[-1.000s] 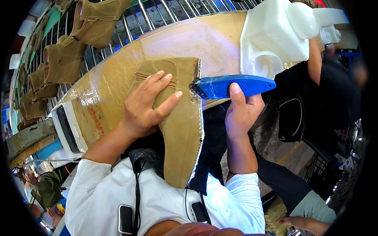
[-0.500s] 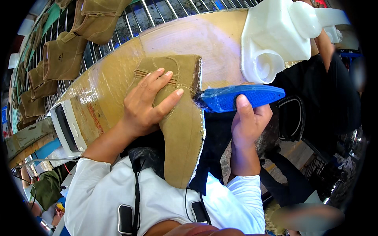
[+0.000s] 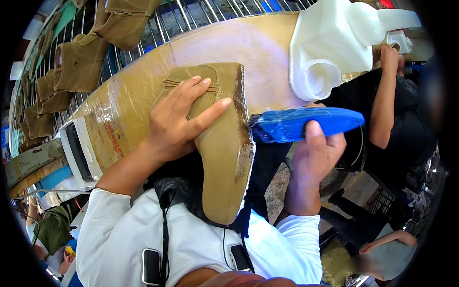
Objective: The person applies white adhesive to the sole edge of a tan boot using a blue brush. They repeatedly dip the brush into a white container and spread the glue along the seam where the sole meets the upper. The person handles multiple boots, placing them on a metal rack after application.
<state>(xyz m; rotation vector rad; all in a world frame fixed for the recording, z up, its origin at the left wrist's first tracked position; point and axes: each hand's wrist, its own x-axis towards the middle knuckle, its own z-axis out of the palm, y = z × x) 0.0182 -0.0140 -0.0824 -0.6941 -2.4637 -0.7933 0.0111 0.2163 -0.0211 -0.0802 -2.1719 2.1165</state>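
Note:
A tan suede boot upper (image 3: pixel 222 158) lies sideways in front of me, its toe toward my body and its white-stitched bottom edge facing right. My left hand (image 3: pixel 179 117) presses on it and holds it by the ankle, near a zip, with the fingers bent across the suede. In my right hand (image 3: pixel 318 146) is a brush with a blue handle (image 3: pixel 330 120), thumb on top. The brush's dark bristle end sits at or just beside the boot's bottom edge; contact cannot be told. A dark, wet-looking band runs along that edge.
A white plastic container (image 3: pixel 330 43) with a round cup-like opening stands at the table's far right. Cardboard (image 3: pixel 229 40) covers the table. Several tan boots hang over a metal rack (image 3: pixel 167 19) at the far left. A co-worker's arm (image 3: pixel 382 105) shows at the right.
My right hand and the brush have shifted right and slightly down. The dark band now extends farther along the boot's edge toward the toe. A co-worker's arm has come into fuller view.

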